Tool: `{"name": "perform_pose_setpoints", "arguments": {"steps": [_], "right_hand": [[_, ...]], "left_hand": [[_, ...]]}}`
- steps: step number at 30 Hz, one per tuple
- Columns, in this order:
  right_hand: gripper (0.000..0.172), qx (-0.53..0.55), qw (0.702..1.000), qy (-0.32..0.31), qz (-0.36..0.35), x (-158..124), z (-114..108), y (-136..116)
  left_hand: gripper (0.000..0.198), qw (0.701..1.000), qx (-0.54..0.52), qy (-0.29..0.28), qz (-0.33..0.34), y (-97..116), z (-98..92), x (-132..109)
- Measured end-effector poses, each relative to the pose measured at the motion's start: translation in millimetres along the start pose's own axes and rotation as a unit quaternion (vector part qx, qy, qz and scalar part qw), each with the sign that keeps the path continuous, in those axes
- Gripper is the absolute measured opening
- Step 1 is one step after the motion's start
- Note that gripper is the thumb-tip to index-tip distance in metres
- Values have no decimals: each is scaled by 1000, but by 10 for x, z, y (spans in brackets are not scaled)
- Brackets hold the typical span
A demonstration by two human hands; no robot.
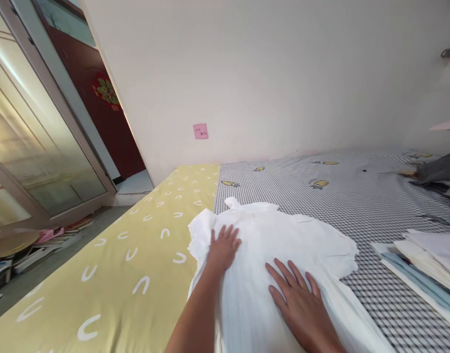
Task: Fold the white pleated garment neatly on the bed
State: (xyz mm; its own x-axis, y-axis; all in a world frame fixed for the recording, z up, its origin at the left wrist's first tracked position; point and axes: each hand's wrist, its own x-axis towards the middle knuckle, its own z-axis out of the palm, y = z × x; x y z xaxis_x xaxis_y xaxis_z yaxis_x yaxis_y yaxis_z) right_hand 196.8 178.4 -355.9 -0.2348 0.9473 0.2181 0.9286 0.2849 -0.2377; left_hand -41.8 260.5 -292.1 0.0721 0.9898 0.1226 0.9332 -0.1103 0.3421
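A white short-sleeved garment [263,235], a blouse or dress, lies spread out on the bed with its collar at the far end. Both its sleeves stick out to the sides, and its near end runs out of the picture. My left hand [224,249] rests flat on its upper left part, fingers apart. Lower down on the right half, my right hand [298,299] presses on the cloth with spread fingers. Neither hand grips anything.
The bed carries a yellow sheet [147,245] on the left and a checked sheet [401,294] on the right. Folded clothes [427,269] are stacked at right. A pink note [200,131] sticks to the wall. Various items [29,250] lie on the floor by the glass door [40,122].
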Motion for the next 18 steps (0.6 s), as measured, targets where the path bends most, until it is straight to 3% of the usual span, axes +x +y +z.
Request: {"name": "perform_pose_setpoints", "arguments": {"steps": [3, 6, 8, 10, 15, 18], "right_hand": [[58, -6, 1000, -19, 6, 8, -35, -18], [60, -17, 999, -26, 14, 11, -63, -45], [62, -23, 999, -30, 20, 8, -76, -63], [62, -26, 999, -33, 23, 5, -85, -79], [61, -21, 999, -21, 23, 6, -101, -110], [60, -19, 999, -17, 25, 15, -126, -138]], "left_hand": [[54, 987, 6, 86, -139, -441, -198, -130], [60, 946, 2, 173, -275, -829, -390, -263], [61, 920, -8, 211, -329, -992, -462, -339], [56, 916, -21, 223, -332, -1059, -470, -396], [16, 935, -53, 216, -276, -984, -369, -485], [4, 919, -73, 232, -309, -932, -358, -510]]}}
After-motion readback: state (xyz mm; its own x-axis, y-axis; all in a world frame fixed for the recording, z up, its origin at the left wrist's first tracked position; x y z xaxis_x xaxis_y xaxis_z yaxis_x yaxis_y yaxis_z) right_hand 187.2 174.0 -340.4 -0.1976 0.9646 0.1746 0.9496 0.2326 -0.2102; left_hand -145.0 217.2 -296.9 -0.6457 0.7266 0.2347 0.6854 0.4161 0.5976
